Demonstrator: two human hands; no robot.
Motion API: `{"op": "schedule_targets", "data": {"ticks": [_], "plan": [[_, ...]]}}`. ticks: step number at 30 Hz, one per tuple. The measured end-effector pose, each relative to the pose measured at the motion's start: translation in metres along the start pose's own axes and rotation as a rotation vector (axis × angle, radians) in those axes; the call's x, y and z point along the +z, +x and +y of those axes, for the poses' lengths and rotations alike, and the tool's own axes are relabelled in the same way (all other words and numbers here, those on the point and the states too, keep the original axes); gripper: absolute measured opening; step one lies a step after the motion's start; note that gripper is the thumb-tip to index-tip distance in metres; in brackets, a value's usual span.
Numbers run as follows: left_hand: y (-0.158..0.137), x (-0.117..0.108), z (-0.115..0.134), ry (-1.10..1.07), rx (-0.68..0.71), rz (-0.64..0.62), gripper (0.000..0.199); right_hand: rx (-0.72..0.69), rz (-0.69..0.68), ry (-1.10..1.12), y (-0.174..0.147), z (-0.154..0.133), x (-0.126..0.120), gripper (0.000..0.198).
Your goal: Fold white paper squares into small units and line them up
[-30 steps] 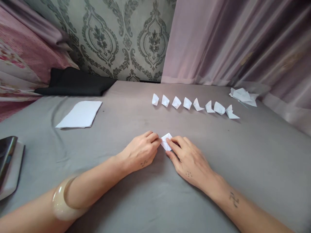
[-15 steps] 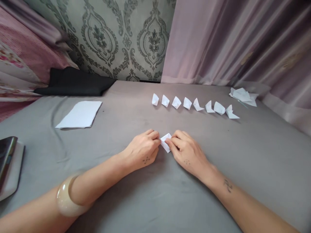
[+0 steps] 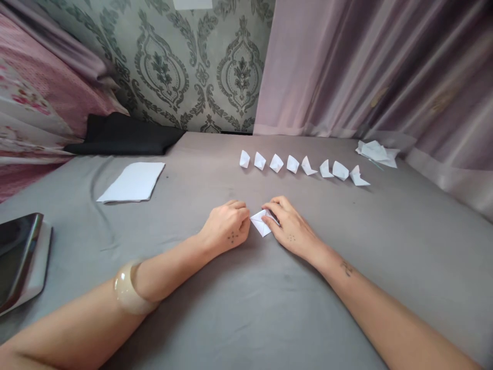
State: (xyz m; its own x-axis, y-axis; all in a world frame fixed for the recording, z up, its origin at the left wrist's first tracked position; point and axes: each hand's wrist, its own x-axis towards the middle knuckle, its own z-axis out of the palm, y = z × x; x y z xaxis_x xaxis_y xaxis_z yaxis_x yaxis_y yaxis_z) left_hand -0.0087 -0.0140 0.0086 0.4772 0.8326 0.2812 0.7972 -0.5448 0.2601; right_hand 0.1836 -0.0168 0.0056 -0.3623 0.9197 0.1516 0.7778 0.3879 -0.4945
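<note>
Left hand: curled beside folded paper, whether pinching it cannot tell. Right hand: thumb and forefinger slightly parted, holding it between hands on grey cloth. Beyond: row of eight paper shapes

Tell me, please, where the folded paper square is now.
In the head view, the folded paper square is just right of centre on the grey cloth, between the left hand and the right hand, whose thumb is on it.

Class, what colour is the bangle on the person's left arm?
The bangle is a glossy cream, shown best in the head view, the only one.
</note>
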Motion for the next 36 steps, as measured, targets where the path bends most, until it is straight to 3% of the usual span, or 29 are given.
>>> {"op": "schedule_targets", "data": {"ticks": [5, 8, 11, 16, 21, 24, 27, 30, 32, 36], "plan": [[0.004, 0.002, -0.006, -0.328, -0.199, 0.072, 0.024, 0.093, 0.020, 0.186, -0.001, 0.005, -0.005, 0.013], [0.007, 0.001, -0.005, -0.733, -0.361, 0.077, 0.022, 0.277, 0.036, 0.549, -0.001, 0.004, -0.009, 0.021], [0.010, -0.001, 0.000, -1.048, -0.433, 0.035, 0.026, 0.420, 0.020, 0.972, -0.002, -0.002, -0.011, 0.026], [0.010, -0.006, 0.006, -1.226, -0.503, -0.003, 0.046, 0.455, -0.042, 1.284, -0.007, -0.011, -0.012, 0.022], [0.010, -0.006, 0.009, -1.390, -0.457, -0.079, 0.030, 0.422, -0.102, 1.341, -0.009, -0.013, -0.011, 0.020], [0.010, -0.005, 0.010, -1.337, -0.431, -0.051, 0.026, 0.372, -0.098, 1.158, -0.008, -0.012, -0.010, 0.022], [0.009, -0.004, 0.009, -1.035, -0.330, 0.045, 0.017, 0.250, 0.102, 0.753, -0.007, -0.009, -0.008, 0.025], [0.006, -0.001, 0.006, -0.581, -0.101, 0.195, 0.014, 0.013, 0.297, 0.438, -0.007, -0.005, -0.005, 0.021], [0.004, 0.001, 0.004, -0.372, 0.073, 0.280, 0.013, -0.118, 0.331, 0.278, -0.009, -0.002, -0.003, 0.011], [0.002, 0.002, 0.000, -0.035, 0.337, 0.371, 0.013, -0.300, 0.383, -0.097, -0.014, -0.002, -0.003, 0.017]]}}
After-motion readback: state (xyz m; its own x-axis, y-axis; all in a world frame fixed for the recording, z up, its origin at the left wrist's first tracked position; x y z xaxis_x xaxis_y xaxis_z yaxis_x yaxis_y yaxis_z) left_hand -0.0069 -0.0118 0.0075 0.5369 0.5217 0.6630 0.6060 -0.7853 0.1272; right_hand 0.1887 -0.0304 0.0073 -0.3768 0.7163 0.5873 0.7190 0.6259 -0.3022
